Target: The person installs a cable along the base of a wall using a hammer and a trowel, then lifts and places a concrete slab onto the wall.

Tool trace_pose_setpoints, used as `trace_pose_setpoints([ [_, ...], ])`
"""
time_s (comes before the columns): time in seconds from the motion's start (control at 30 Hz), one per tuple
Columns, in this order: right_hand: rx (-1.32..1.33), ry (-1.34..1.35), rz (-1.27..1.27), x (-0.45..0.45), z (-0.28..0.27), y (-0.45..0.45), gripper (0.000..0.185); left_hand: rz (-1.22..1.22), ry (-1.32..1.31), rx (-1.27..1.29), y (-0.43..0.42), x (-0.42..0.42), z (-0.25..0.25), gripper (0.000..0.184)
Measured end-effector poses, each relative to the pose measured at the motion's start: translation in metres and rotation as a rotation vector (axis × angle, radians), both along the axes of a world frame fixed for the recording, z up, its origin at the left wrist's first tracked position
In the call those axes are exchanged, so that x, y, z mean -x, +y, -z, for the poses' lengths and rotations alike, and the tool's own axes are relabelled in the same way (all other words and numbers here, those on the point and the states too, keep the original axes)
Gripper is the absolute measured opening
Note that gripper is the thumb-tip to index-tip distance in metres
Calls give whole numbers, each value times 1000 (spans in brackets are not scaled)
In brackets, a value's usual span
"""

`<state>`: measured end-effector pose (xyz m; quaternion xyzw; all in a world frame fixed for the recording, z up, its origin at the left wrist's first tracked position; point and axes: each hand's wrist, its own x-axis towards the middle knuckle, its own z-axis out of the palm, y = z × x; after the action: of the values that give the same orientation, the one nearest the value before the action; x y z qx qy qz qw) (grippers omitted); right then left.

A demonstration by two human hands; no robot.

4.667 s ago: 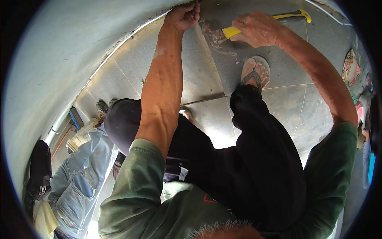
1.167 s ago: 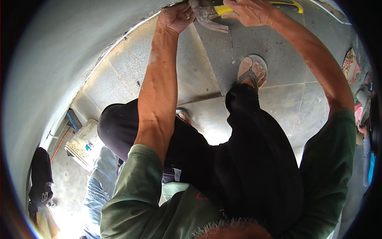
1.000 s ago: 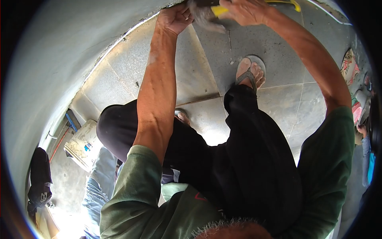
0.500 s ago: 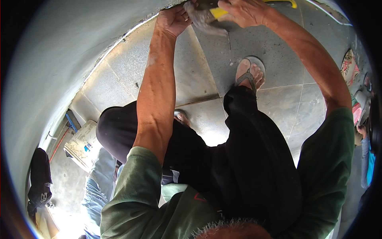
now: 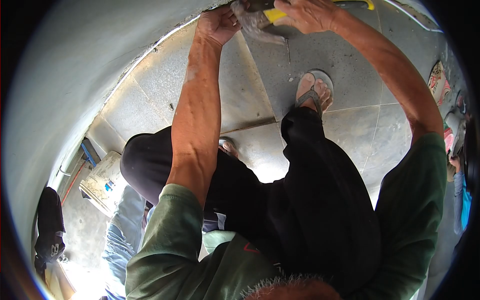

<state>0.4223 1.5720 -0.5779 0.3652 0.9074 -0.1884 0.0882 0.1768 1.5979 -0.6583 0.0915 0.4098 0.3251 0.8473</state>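
Observation:
At the top, my right hand is wrapped round the yellow handle of a claw hammer; the hammer's head is slightly blurred. My left hand is closed beside the hammer head, low against the grey wall. Its fingers are curled, and what they hold is too small or hidden to make out. A thin nail-like piece lies on the tiled floor below the hammer claw.
My sandalled foot rests on the tiles below the hammer. To the left stand a dirty white bucket and a person's leg in torn jeans. At the right edge are a printed bag and another person's blue sleeve.
Since the earliest frame, the hammer and my right hand have moved up and left, bringing the head beside my left hand. The bucket has come into fuller view. Over the last half second little differs.

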Motion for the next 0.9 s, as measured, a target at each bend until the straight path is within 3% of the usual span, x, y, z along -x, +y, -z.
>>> trace_pose_setpoints([
  [0.1,-74,5,93,4,5,1,40,32,-33,8,-2,7,9,21],
  [0.23,9,-33,101,1,4,2,40,-48,14,64,-5,-6,-15,20],
  [0.3,53,-65,132,4,7,-1,41,-31,36,71,-5,0,-1,19],
  [0.47,-34,-14,-24,0,1,-2,42,-17,20,3,1,3,16,20],
  [0.6,-142,73,76,4,19,-1,41,6,-60,17,-2,6,5,17],
  [0.73,32,-52,121,5,7,2,45,7,-30,16,-2,-2,-5,15],
  [0.83,121,-115,194,9,-5,-9,46,-15,-24,2,-2,11,31,19],
  [0.9,134,-135,254,3,-9,-28,45,-54,9,63,-8,-5,-3,20],
])
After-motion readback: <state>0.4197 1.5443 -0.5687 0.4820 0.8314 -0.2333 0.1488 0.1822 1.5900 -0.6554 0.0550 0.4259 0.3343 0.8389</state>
